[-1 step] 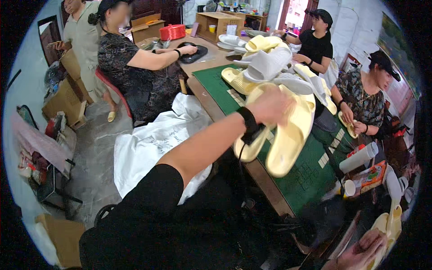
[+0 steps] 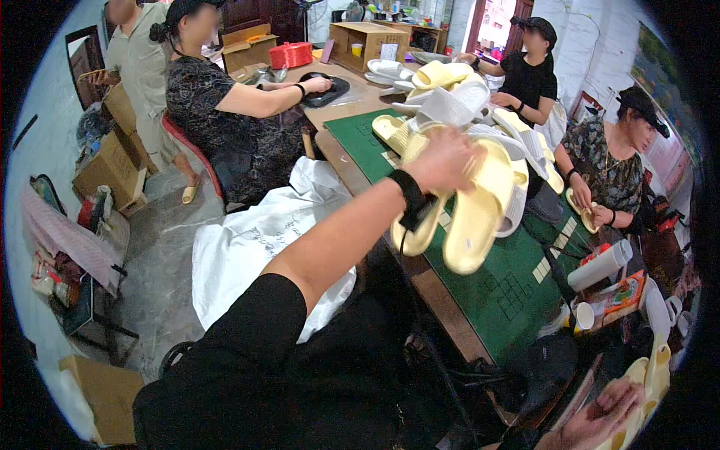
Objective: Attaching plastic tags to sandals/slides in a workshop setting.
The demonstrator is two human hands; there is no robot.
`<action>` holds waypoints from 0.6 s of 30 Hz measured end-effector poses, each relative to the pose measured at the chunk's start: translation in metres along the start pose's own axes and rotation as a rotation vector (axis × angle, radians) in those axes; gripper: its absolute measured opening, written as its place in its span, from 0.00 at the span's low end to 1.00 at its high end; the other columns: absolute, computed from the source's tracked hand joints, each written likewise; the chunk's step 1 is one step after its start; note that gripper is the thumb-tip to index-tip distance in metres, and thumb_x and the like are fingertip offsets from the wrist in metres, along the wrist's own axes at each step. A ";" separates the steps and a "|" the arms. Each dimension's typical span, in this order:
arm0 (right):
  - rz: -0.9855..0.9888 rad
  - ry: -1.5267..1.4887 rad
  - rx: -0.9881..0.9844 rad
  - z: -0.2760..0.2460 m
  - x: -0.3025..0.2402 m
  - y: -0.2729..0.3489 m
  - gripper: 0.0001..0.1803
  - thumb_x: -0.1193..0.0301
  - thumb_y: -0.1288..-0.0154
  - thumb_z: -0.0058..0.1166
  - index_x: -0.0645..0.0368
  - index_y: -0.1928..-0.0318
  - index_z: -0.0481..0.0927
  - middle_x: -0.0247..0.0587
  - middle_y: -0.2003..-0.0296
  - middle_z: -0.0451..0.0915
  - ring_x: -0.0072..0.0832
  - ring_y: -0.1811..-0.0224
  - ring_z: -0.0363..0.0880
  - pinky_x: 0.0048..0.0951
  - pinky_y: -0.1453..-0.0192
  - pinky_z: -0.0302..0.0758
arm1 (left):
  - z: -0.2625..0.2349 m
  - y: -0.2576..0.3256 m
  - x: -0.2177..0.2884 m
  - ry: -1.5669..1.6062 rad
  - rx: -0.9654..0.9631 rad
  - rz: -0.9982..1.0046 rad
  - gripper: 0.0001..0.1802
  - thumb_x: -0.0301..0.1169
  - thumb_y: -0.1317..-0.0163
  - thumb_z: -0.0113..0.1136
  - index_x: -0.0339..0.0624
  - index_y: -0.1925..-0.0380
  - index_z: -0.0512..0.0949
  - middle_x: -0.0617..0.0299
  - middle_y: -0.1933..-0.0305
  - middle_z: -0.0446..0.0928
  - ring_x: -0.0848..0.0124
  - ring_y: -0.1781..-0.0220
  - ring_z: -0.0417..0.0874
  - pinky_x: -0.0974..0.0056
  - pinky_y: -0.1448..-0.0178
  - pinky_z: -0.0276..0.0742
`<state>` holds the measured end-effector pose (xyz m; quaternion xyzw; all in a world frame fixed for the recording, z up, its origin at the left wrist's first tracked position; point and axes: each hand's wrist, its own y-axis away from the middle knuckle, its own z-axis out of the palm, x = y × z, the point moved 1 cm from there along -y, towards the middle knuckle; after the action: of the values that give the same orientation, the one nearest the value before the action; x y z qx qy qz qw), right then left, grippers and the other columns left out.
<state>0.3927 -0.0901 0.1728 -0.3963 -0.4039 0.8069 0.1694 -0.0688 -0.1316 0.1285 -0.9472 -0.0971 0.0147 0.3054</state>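
My left hand (image 2: pixel 448 159), a black band at its wrist, is closed at the strap end of a pale yellow slipper (image 2: pixel 471 234) over the table. This slipper points down toward the front edge. A second yellow slipper (image 2: pixel 418 229) hangs beside it, partly under my hand; whether I grip that one too is unclear. Behind them lies a heap of yellow and grey slippers, including a grey slipper (image 2: pixel 448 103) on top. At the lower right, my right hand (image 2: pixel 604 416) is closed over yellow slippers (image 2: pixel 634 375), cut off by the picture's rim.
A green mat (image 2: pixel 510 311) covers the table. White cups and a white cylinder (image 2: pixel 600 266) stand at its right side. Several people work around it, one handling a yellow slipper (image 2: pixel 579 210). A white sack (image 2: pixel 247 255) lies left of the table; cartons (image 2: pixel 109 171) stand farther left.
My left hand and the yellow slipper have shifted slightly up and left. More of a grey slipper shows behind it. My right hand has stayed on the slippers.
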 end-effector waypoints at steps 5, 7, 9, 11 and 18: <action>0.222 0.157 0.002 -0.005 0.043 0.010 0.07 0.71 0.22 0.43 0.59 0.62 0.69 0.27 0.78 0.52 0.15 0.76 0.51 0.19 0.74 0.52 | 0.021 0.020 -0.070 -0.030 -0.031 -0.466 0.51 0.48 0.58 0.76 0.63 0.31 0.63 0.36 0.31 0.58 0.32 0.26 0.47 0.31 0.34 0.62; 0.242 0.210 -0.007 -0.004 0.046 0.018 0.07 0.71 0.22 0.44 0.59 0.62 0.69 0.27 0.78 0.54 0.14 0.76 0.52 0.19 0.74 0.53 | 0.046 0.034 -0.087 0.058 -0.081 -0.592 0.46 0.43 0.54 0.75 0.58 0.33 0.65 0.32 0.33 0.58 0.33 0.28 0.50 0.33 0.33 0.62; 0.284 0.308 0.029 0.000 0.045 0.025 0.07 0.71 0.23 0.45 0.59 0.62 0.68 0.27 0.77 0.55 0.14 0.76 0.53 0.19 0.74 0.52 | 0.062 0.046 -0.091 0.093 -0.072 -0.637 0.43 0.39 0.52 0.73 0.56 0.34 0.66 0.33 0.34 0.59 0.33 0.29 0.52 0.33 0.33 0.62; 0.285 0.418 0.030 0.002 0.029 0.024 0.10 0.70 0.23 0.47 0.59 0.66 0.68 0.29 0.79 0.59 0.16 0.79 0.53 0.21 0.76 0.52 | 0.070 0.048 -0.083 0.017 0.121 -0.608 0.36 0.31 0.49 0.67 0.53 0.36 0.69 0.35 0.38 0.62 0.33 0.30 0.54 0.34 0.34 0.62; 0.115 0.827 0.510 -0.085 -0.035 0.007 0.08 0.68 0.27 0.53 0.58 0.54 0.75 0.26 0.71 0.71 0.10 0.75 0.64 0.11 0.72 0.58 | 0.069 0.007 -0.006 0.177 0.319 -0.165 0.24 0.33 0.50 0.69 0.46 0.49 0.81 0.44 0.46 0.72 0.45 0.37 0.68 0.45 0.34 0.65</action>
<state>0.4812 -0.0716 0.1540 -0.6512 -0.0696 0.6631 0.3625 -0.0795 -0.0980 0.0681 -0.8732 -0.1437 -0.0784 0.4591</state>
